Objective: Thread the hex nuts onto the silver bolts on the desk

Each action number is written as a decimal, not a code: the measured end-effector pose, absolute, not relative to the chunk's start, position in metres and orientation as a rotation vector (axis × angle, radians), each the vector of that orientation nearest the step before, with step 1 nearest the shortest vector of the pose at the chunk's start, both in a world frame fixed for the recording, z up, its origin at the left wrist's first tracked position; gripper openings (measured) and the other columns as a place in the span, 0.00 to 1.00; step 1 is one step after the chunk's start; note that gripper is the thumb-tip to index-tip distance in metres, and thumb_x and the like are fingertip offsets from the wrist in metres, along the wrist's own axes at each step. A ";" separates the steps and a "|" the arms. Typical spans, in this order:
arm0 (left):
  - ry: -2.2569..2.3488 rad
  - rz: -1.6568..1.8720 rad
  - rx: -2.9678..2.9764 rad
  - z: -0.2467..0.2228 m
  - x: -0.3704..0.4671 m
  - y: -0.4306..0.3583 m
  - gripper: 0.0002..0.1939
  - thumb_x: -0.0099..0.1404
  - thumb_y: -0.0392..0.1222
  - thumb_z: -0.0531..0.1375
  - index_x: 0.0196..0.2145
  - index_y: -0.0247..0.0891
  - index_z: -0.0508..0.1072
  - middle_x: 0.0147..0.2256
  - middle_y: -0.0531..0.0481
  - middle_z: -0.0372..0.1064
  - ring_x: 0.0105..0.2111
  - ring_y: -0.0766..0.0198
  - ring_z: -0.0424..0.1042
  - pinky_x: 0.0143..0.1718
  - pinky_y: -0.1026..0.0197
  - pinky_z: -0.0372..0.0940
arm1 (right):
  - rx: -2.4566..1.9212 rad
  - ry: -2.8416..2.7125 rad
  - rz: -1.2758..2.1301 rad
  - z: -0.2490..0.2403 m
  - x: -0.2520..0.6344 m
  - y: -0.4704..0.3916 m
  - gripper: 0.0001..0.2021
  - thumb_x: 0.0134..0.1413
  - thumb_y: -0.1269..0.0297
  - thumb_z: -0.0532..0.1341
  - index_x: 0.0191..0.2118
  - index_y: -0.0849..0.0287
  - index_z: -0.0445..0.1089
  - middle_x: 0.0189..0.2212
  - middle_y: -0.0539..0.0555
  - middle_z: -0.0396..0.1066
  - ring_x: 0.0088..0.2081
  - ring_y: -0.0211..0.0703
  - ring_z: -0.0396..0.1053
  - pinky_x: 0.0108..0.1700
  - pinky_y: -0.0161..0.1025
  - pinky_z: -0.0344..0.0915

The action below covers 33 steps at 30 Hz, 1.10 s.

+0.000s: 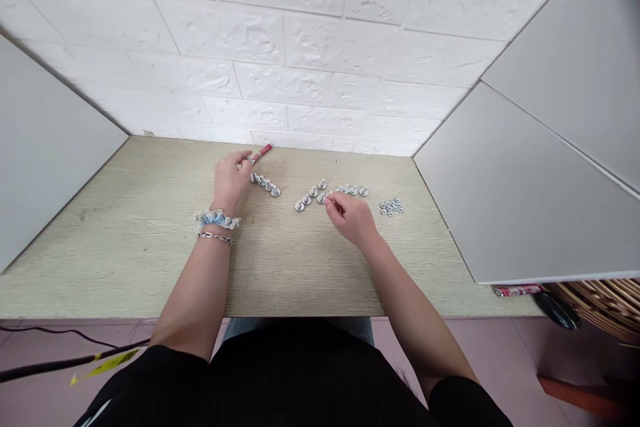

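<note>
My left hand (233,177) is at the far left of the work, its fingers curled in by the near end of a red pen (263,153). What they hold is hidden. Beside it, a slanted row of silver bolts (269,186) stands on the tabletop, shanks up. My right hand (353,217) has thumb and forefinger pinched together, touching or right beside a bolt (321,199); the pinched thing is too small to make out. Another slanted row of bolts (307,200) stands left of it. More bolts (354,191) stand behind its knuckles.
A cluster of small silver nuts (391,207) lies to the right on the wooden tabletop (280,260). A white brick-patterned wall (310,87) closes the back, with grey panels (465,173) at both sides. A black object (559,310) and wicker item (600,307) sit at the right edge.
</note>
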State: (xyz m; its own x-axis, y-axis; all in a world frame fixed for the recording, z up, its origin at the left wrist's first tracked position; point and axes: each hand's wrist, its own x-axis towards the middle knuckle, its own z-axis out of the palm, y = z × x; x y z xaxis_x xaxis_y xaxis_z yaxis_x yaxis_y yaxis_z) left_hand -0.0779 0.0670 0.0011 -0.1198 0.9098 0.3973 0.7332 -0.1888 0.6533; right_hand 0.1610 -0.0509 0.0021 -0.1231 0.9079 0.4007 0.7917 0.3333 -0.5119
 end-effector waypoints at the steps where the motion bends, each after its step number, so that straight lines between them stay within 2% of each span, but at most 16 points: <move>1: 1.847 1.167 1.940 0.001 -0.078 0.067 0.19 0.55 0.35 0.48 0.41 0.36 0.74 0.38 0.47 0.72 0.37 0.60 0.69 0.42 0.61 0.61 | -1.489 -1.943 0.226 0.002 0.161 -0.051 0.11 0.55 0.61 0.49 0.28 0.57 0.65 0.19 0.47 0.63 0.21 0.34 0.57 0.26 0.32 0.51; 7: 1.889 1.002 1.948 -0.001 -0.077 0.065 0.21 0.54 0.36 0.47 0.41 0.37 0.74 0.35 0.46 0.73 0.36 0.57 0.69 0.39 0.60 0.61 | -1.445 -2.009 0.241 0.004 0.160 -0.052 0.11 0.55 0.62 0.50 0.29 0.57 0.66 0.19 0.48 0.64 0.22 0.33 0.58 0.26 0.32 0.51; 15: 1.928 0.849 1.953 -0.005 -0.079 0.068 0.22 0.55 0.37 0.47 0.43 0.40 0.73 0.30 0.46 0.74 0.33 0.56 0.69 0.40 0.57 0.59 | -1.420 -2.060 0.293 0.004 0.160 -0.053 0.10 0.53 0.62 0.51 0.29 0.58 0.67 0.20 0.47 0.64 0.22 0.33 0.58 0.27 0.31 0.51; 24: 1.978 0.803 1.932 -0.012 -0.080 0.072 0.20 0.56 0.42 0.49 0.42 0.39 0.74 0.36 0.44 0.73 0.36 0.55 0.69 0.39 0.58 0.59 | -1.405 -2.113 0.342 0.007 0.159 -0.055 0.09 0.52 0.60 0.53 0.28 0.58 0.67 0.19 0.47 0.64 0.21 0.32 0.57 0.27 0.32 0.51; 28: 1.967 0.802 1.955 -0.012 -0.080 0.073 0.18 0.56 0.42 0.49 0.39 0.40 0.75 0.33 0.46 0.74 0.34 0.56 0.69 0.37 0.59 0.59 | -1.413 -2.111 0.343 0.006 0.159 -0.055 0.10 0.52 0.60 0.53 0.29 0.58 0.67 0.20 0.47 0.64 0.21 0.32 0.58 0.28 0.32 0.51; 33: 1.940 0.785 1.986 -0.011 -0.080 0.072 0.17 0.57 0.45 0.48 0.29 0.39 0.76 0.27 0.46 0.72 0.28 0.58 0.68 0.30 0.61 0.57 | -1.427 -2.110 0.354 0.005 0.160 -0.054 0.10 0.52 0.60 0.53 0.28 0.58 0.67 0.20 0.47 0.64 0.22 0.32 0.58 0.28 0.32 0.51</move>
